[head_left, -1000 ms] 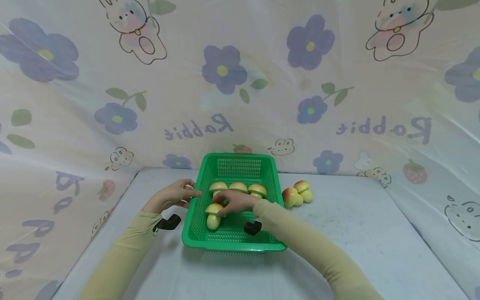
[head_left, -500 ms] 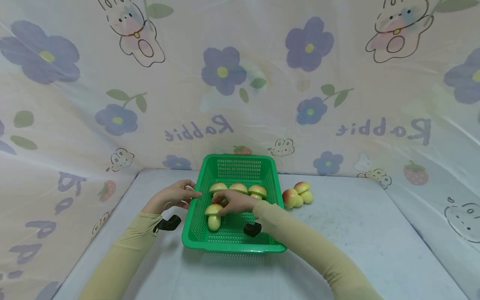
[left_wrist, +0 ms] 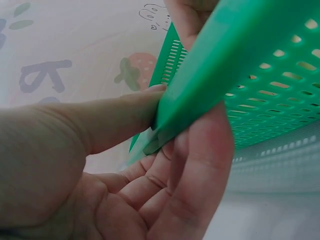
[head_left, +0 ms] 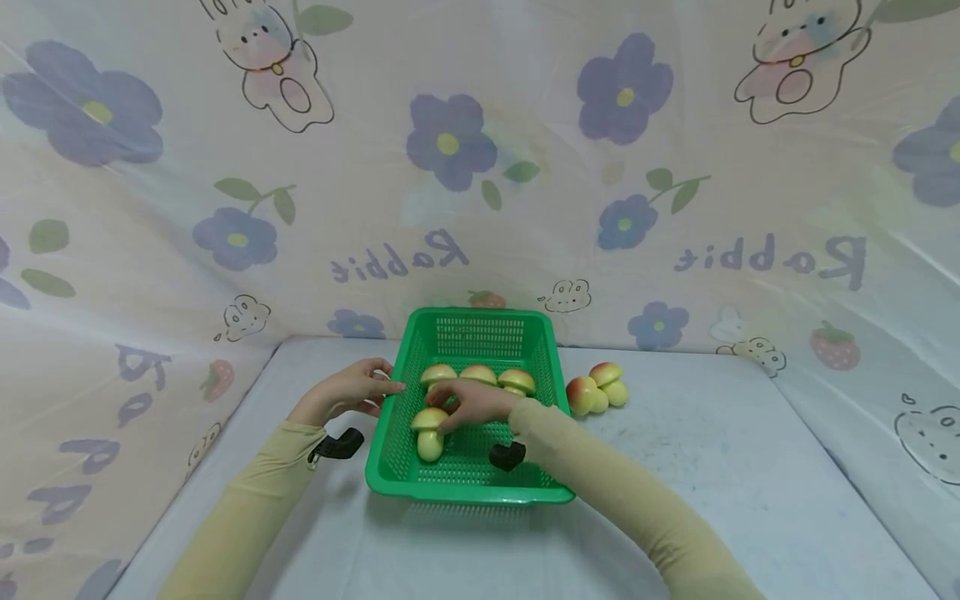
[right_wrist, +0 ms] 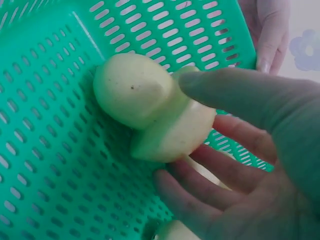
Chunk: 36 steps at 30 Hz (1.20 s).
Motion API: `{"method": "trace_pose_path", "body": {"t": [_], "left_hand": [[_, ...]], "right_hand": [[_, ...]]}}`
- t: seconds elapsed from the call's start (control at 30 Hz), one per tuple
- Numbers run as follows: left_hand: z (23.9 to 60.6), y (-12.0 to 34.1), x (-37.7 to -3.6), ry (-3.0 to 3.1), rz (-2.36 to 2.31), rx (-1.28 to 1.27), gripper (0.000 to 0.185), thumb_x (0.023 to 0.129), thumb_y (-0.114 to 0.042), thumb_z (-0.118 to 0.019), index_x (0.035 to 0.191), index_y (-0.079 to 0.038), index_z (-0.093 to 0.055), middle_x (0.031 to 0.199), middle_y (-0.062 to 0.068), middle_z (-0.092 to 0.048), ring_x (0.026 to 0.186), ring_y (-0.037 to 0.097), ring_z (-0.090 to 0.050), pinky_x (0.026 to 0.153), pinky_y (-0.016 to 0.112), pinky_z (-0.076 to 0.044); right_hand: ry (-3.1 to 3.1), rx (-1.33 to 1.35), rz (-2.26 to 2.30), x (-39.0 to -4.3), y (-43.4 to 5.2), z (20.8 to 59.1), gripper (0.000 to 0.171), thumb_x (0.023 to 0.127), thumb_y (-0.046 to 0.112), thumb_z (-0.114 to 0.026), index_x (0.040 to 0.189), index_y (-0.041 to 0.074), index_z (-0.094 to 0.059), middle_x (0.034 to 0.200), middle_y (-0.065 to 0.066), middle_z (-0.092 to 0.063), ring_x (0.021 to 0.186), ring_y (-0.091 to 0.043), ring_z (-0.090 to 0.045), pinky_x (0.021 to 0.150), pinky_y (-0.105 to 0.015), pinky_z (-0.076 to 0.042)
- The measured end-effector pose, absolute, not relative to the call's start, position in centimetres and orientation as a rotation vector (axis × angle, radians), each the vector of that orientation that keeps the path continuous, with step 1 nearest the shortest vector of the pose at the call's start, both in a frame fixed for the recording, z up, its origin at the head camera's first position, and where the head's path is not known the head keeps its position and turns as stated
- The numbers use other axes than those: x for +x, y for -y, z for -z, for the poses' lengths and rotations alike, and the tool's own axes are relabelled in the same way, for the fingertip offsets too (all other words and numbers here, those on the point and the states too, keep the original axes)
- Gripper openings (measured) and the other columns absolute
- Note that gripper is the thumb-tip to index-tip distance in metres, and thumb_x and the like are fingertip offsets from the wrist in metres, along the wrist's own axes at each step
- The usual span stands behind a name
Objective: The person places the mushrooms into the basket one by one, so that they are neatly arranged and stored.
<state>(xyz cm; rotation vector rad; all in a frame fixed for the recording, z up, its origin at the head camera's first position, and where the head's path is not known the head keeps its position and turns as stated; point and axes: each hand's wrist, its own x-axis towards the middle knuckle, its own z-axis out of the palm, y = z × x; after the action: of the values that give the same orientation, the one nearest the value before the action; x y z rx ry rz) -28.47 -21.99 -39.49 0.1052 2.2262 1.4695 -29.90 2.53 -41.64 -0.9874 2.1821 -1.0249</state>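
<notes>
My right hand pinched the toy mushroom by its cap inside the green basket. My left hand clamped its grip on the basket's left rim, thumb over, fingers under.

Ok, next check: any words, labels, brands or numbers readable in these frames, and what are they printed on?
"Rabbit", mirror-reversed, on the curtain backdrop, behind the green basket.
"Rabbit", mirror-reversed, again at the right of the backdrop.
Purple letters on the left curtain wall: partial and skewed, not readable.
Basket, toy mushrooms: no text.
</notes>
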Motion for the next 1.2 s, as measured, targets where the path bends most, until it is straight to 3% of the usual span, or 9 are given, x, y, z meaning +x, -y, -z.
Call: {"method": "trace_pose_path", "body": {"t": [0.4,0.67,0.9,1.03,1.2], "left_hand": [[39.5,21.8,-28.5,-2.244,-1.439,0.101,0.042,0.095,-0.021,-0.063,0.120,0.001,-0.038,0.087,0.011,-0.057,0.062,0.015,-0.057,0.064,0.034,-0.056],[39.4,21.6,-28.3,-2.238,-1.445,0.099,0.041,0.095,-0.019,-0.063,0.120,0.001,-0.039,0.088,0.011,-0.057,0.064,0.016,-0.058,0.060,0.030,-0.055],[39.5,21.7,-28.4,-2.244,-1.442,0.098,0.043,0.095,-0.020,-0.063,0.122,0.002,-0.038,0.092,0.012,-0.056,0.064,0.016,-0.057,0.063,0.033,-0.056],[39.5,21.8,-28.4,-2.252,-1.436,0.098,0.046,0.095,-0.021,-0.063,0.124,0.002,-0.037,0.097,0.013,-0.056,0.064,0.015,-0.057,0.064,0.034,-0.056],[39.6,22.0,-28.4,-2.262,-1.440,0.105,0.044,0.095,-0.022,-0.063,0.123,0.001,-0.038,0.092,0.012,-0.056,0.062,0.016,-0.056,0.064,0.035,-0.056]], "right_hand": [[-2.097,-0.913,1.172,-30.0,-3.1,41.0,0.055,0.088,0.007,-0.070,0.137,0.000,-0.046,0.133,-0.022,-0.048,0.121,-0.038,-0.050,0.089,-0.030,-0.050],[-2.051,-0.924,1.256,-29.9,-3.8,39.7,0.050,0.091,0.007,-0.067,0.137,0.008,-0.048,0.136,-0.023,-0.048,0.122,-0.040,-0.048,0.090,-0.031,-0.050],[-2.017,-0.939,1.322,-30.3,-5.0,38.6,0.053,0.093,0.008,-0.063,0.142,0.003,-0.042,0.137,-0.024,-0.046,0.125,-0.040,-0.045,0.095,-0.036,-0.048],[-2.012,-0.957,1.338,-30.3,-6.0,37.8,0.053,0.095,0.013,-0.062,0.143,0.007,-0.041,0.138,-0.023,-0.046,0.124,-0.034,-0.048,0.097,-0.038,-0.045],[-2.048,-0.951,1.366,-30.1,-7.5,36.7,0.048,0.096,0.024,-0.062,0.140,0.017,-0.046,0.135,-0.011,-0.051,0.120,-0.022,-0.052,0.098,-0.039,-0.045]]}}
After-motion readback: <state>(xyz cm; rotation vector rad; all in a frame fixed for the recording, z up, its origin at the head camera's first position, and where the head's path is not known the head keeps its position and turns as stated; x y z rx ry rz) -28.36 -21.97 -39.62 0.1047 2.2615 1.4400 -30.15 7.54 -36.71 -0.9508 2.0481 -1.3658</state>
